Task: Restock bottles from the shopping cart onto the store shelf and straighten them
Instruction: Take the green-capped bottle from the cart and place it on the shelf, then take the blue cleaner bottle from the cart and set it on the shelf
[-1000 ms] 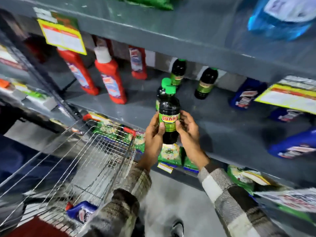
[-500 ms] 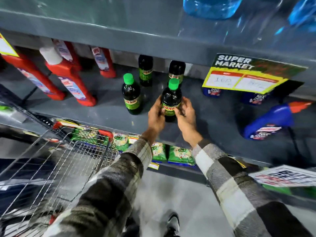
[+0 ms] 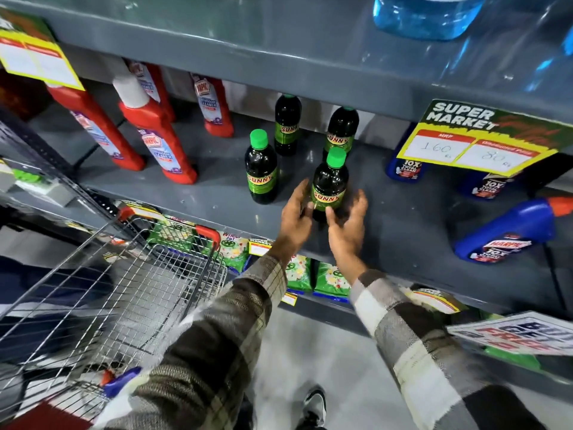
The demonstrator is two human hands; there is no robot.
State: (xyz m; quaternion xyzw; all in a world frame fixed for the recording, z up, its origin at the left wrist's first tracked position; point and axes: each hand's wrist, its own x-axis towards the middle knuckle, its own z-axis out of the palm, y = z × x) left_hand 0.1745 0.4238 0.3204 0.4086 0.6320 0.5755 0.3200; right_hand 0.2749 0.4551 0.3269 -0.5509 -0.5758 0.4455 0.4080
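Standing near the front edge of the shelf (image 3: 403, 231), the front bottle (image 3: 328, 187) is upright, label outward. Left hand (image 3: 294, 218) and right hand (image 3: 347, 225) flank its base, grips loosened, fingertips at most brushing the label. Behind stand three matching bottles (image 3: 261, 169); the shopping cart (image 3: 124, 290) waits at the left. Risk: a knuckle catching the bottle would tip it off the near edge or into its neighbours.
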